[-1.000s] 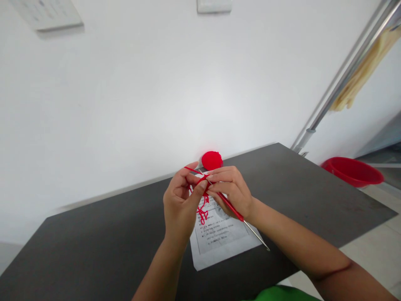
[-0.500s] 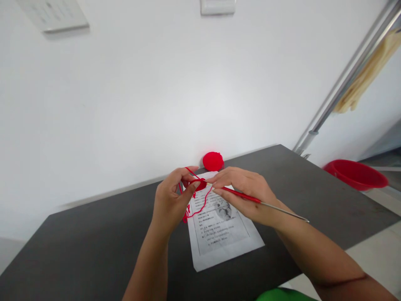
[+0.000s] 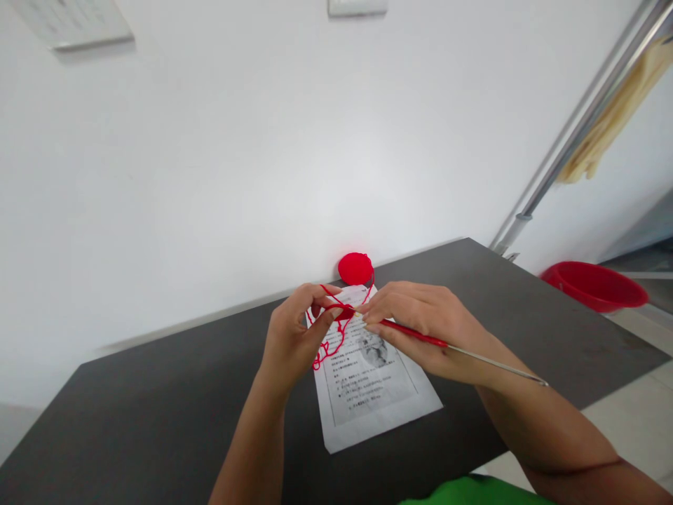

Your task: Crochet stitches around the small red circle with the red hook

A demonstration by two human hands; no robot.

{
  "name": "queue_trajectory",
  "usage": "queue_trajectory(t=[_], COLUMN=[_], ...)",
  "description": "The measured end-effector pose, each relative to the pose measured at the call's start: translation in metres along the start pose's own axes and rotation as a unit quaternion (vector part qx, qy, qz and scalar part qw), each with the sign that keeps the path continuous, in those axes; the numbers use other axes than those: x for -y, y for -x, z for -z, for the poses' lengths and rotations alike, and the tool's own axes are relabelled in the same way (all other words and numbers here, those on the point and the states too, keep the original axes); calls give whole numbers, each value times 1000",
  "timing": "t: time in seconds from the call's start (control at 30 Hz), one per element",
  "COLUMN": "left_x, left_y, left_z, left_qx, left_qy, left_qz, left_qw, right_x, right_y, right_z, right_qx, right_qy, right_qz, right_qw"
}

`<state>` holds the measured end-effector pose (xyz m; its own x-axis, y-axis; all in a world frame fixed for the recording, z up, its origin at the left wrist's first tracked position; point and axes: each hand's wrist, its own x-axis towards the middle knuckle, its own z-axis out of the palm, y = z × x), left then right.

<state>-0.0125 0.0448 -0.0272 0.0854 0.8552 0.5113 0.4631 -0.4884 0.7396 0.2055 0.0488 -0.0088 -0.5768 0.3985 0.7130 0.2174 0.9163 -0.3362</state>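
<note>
Hand crochet over a flat, matt dark-grey table (image 3: 173, 407), viewed from above. The left hand (image 3: 294, 337), at centre, pinches a small worked piece of red yarn (image 3: 345, 314) between thumb and fingers; a red strand passes over its raised index finger. The right hand (image 3: 425, 322), just to the right, grasps a slender crochet hook with a red handle and bare metal ends (image 3: 415, 332) in its fingers, palm turned down. The hook's left end meets the worked piece, though the exact stitch is too small to make out; its right metal end slants near and right across the wrist. The worked piece is thus held between the two hands, above the far part of a white printed sheet of paper with a grey picture (image 3: 378, 421). A loose tangle of red yarn (image 3: 323, 354) hangs below the left hand, at the sheet's left edge; whether it touches the paper cannot be told. A round ball of red yarn (image 3: 355, 269) rests at the table's far edge beside the plain white wall (image 3: 236, 140), with a strand descending from its right side towards the hands. Beyond the table's right edge lies a wide, round red basin (image 3: 594, 284), near a slanting metal pole (image 3: 578, 133).
</note>
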Motion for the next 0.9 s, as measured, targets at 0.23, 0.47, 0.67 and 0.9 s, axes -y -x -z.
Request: queue_trajectory(t=[0.23,0.47,0.67,0.9], left_x=[3,1,-1,1], left_y=[0,-2,-3,-2], left_z=[-2,1,7,6], left_qx=[-20,55,81,63], left_qy=[69,374,420,388], left_qz=[47,230,267,240], left_qw=[996,897,863,888], right_x=[-13,-31,-32,-29], right_y=[-2,-2,-5,-5], right_z=[-7,-29,-30,-31], right_qx=[-68,-134,-85,-88], right_qy=[-240,-383,-136,-165], right_qz=[-230,-147,81,21], right_qw=[941,902,984,982])
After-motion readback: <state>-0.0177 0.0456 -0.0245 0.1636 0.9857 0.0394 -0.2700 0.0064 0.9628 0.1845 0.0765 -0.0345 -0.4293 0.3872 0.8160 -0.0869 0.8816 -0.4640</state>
